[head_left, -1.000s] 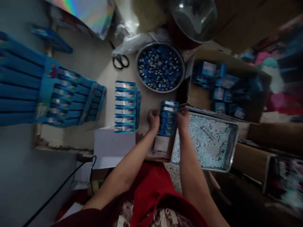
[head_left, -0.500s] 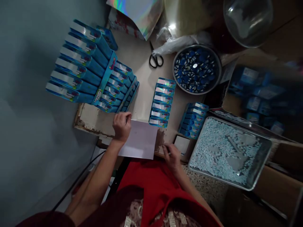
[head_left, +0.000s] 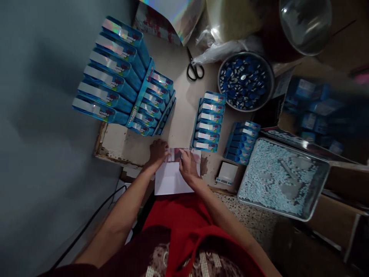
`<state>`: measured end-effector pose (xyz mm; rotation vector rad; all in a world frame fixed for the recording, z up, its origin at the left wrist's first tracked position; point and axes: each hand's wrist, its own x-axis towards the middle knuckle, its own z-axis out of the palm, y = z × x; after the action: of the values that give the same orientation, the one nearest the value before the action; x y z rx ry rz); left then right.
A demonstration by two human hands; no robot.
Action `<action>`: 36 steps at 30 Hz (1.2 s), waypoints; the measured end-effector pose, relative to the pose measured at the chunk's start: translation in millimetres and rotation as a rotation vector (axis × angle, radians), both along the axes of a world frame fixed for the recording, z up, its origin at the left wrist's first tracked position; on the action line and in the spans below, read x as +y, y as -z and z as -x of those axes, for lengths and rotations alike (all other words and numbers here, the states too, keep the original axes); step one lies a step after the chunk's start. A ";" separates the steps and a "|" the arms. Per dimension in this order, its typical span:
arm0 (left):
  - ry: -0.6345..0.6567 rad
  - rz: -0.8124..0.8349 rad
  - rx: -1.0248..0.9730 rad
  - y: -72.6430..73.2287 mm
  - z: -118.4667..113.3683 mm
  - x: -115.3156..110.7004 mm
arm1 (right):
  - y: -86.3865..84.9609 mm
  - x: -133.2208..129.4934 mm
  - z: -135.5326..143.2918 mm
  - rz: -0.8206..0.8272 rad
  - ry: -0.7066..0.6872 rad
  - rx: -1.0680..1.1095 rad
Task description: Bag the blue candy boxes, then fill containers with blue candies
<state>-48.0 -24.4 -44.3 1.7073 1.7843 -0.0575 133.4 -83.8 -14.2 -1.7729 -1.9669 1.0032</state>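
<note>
Position of hands, changed: half a second ago my left hand was at the left end of the white sheet, below the tall stack of blue packs, and my right hand was past the sheet's right end, near the small scale. Both are now together over the sheet's far part, at a glossy strip that did not show then.

Pose: my left forearm comes up from the lower left, hand palm down, fingers bent toward the right at the strip's left end. My right forearm slants up from the lower right, fingertips on the strip's middle.

Fingers: narrow spread on both hands; whether either pinches the strip, I cannot tell.

Location: strip and sheet are at the near edge of the desk, just below the short row of blue packs.
</note>
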 end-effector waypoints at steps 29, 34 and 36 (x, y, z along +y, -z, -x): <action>-0.018 -0.242 0.000 -33.0 -2.4 -29.6 | -47.7 -31.6 -35.8 0.149 0.339 0.049; -0.340 0.084 -0.659 -67.1 -58.8 -73.8 | -76.6 -25.7 -94.9 0.387 0.595 0.455; -0.554 0.343 -0.988 -79.1 -87.2 -77.4 | -83.8 -25.2 -115.0 0.436 0.639 0.559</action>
<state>39.2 -101.8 34.7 0.7134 1.2898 0.5817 248.4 -109.0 69.6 -1.8553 -0.8080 1.5232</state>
